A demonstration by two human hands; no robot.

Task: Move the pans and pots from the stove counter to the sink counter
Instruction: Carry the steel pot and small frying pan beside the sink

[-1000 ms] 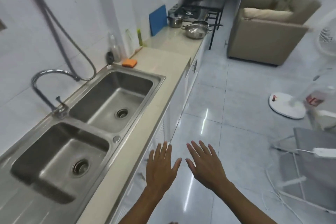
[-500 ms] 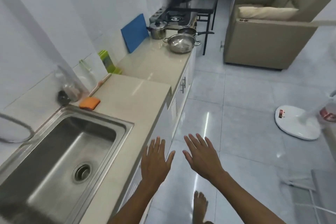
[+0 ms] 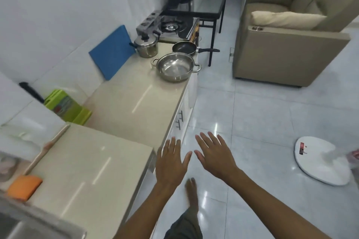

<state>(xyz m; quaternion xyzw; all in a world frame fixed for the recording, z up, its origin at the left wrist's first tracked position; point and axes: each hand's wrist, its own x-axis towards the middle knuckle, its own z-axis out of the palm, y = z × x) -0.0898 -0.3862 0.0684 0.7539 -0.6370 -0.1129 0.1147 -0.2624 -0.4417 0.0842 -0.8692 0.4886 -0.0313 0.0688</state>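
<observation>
Pots and pans sit at the far end of the beige stove counter (image 3: 136, 101): a wide steel two-handled pot (image 3: 175, 67) at its front edge, a black frying pan (image 3: 184, 47) behind, a lidded steel saucepan (image 3: 146, 45) by the wall. Compared with a second ago, they loom closer and the sink has slipped from view. Left hand (image 3: 171, 163) and right hand (image 3: 214, 155) hover spread and empty, so no carrying yet

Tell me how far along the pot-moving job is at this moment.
Nothing is moved yet. The lidded pot, black frying pan and open steel pot all sit on the stove counter. Left hand and right hand are open and empty, short of them. All three remain to carry.
</observation>
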